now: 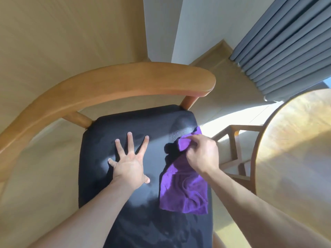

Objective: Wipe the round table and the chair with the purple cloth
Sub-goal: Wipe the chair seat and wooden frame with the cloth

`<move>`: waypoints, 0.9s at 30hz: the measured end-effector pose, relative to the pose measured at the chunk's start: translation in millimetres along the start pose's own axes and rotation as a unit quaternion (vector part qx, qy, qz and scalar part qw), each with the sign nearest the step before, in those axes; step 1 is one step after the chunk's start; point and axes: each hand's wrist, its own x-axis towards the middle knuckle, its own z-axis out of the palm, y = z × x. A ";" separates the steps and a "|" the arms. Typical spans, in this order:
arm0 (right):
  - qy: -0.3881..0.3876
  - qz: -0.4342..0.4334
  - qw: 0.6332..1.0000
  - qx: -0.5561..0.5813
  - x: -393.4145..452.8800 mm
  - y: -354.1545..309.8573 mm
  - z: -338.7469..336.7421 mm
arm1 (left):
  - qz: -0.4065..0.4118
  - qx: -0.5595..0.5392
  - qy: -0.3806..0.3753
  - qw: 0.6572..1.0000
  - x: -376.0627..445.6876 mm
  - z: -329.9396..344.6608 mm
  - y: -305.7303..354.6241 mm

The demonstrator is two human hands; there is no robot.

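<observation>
The chair (114,83) fills most of the frame, its curved wooden back rail sweeping from the left edge across the upper middle, and its black padded seat (143,126) running from the centre down to the bottom edge. At the right edge sits the round table (295,140), its wooden top catching sunlight, with another chair's wooden frame (232,144) showing between it and my seat; grey curtains (286,42) hang in the upper right. My left hand (129,163) lies flat on the middle of the seat, fingers spread wide and straight, holding nothing, just steadying me. My right hand (201,154) is right of centre with its fingers curled round a bunched fold of the purple cloth (184,190), which lies on the right side of the seat and trails down from my grip toward the lower middle, one corner poking out past my knuckles near the seat's right edge. The cloth looks like light, soft microfibre: limp, easily crumpled, and likely to drag on the seat's fabric rather than slide. I judge that a gathered handful near its middle would serve better than a corner, so more of it stays pressed flat under my palm as I work over the seat and then the smooth rail.
</observation>
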 end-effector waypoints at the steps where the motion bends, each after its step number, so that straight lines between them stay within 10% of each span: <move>1: 0.067 0.075 0.992 0.070 13.0 -5.3 -3.9 | 0.000 0.004 0.003 1.000 0.9 0.5 -0.3; 5: 0.102 0.154 0.964 0.193 44.2 -30.8 25.3 | -0.001 0.007 0.002 1.000 2.8 3.3 -0.3; 13: -0.075 -0.118 0.989 -0.052 7.4 -2.3 29.3 | 0.002 0.007 -0.001 1.000 2.3 2.8 -0.9; 21: 0.126 0.235 0.944 0.196 65.6 -18.8 -2.8 | -0.006 0.017 -0.017 1.000 6.6 4.8 5.1; 27: 0.011 0.005 1.000 0.011 52.1 -32.8 44.1 | -0.016 0.012 -0.018 1.000 10.8 8.6 6.5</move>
